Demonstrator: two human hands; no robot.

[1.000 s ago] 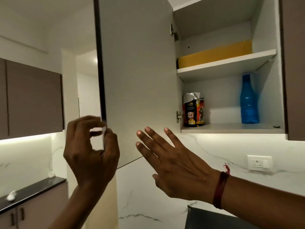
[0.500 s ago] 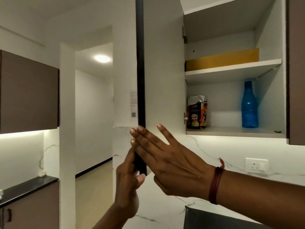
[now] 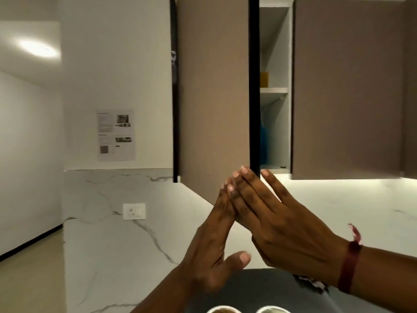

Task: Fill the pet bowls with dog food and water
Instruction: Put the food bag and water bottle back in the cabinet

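As left hand (image 3: 209,251) and right hand (image 3: 282,224), fingers straight, seemingly press it, the cabinet door (image 3: 214,86) has nearly closed.

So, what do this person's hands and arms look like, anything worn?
Both forearms are bare, with no sleeves in view. At the wrist of the right hand sits a dark red thread band with a frayed loose end. The left hand shows no ring, band or watch.
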